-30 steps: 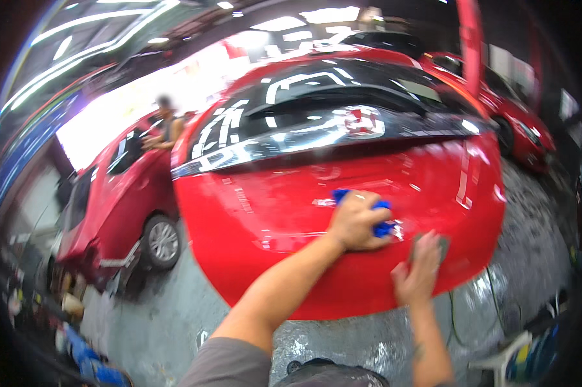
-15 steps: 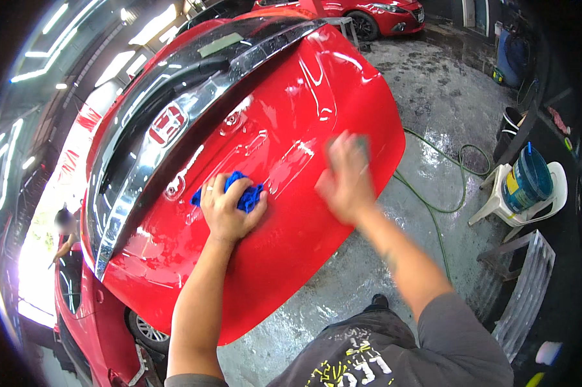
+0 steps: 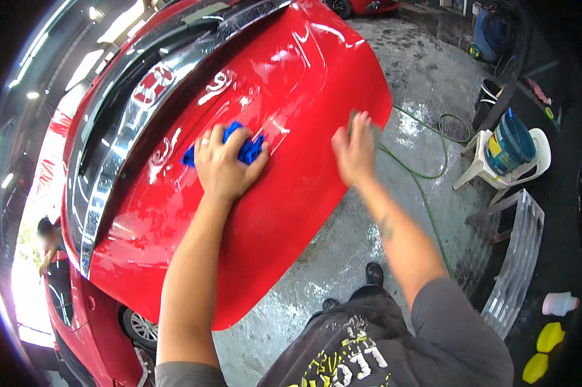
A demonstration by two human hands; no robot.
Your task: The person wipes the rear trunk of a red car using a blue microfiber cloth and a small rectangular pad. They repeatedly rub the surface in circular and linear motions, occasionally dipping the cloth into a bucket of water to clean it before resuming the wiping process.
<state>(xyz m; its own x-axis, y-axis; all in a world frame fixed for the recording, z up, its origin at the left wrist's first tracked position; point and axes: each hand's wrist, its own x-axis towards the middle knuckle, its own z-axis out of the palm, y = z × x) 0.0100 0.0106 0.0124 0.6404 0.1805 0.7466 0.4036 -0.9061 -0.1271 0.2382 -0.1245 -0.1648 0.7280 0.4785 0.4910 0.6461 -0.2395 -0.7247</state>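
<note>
A glossy red car tailgate (image 3: 291,187) stretches out before me, with a dark rear window and a chrome strip (image 3: 120,151) along its far left side. My left hand (image 3: 223,168) is closed over a crumpled blue cloth (image 3: 251,149), pressing it against the red panel. Near the tailgate's right edge, my right hand (image 3: 354,155) grips a thin grey-green pad (image 3: 376,133). Its fingers hide most of the pad, so its exact kind does not show. The panel around both hands looks wet and carries bright reflections.
A green hose (image 3: 426,174) snakes over the wet grey floor at right. Beyond it, a blue bucket (image 3: 511,145) stands on a white plastic stool (image 3: 541,155). A slatted metal stand (image 3: 517,258) is nearer. Another red car (image 3: 104,322) and a person (image 3: 48,242) are at left.
My view has shifted, moving the tailgate up and left in the picture. My right hand has moved toward the panel's right edge with the pad. The left hand stays on the blue cloth.
</note>
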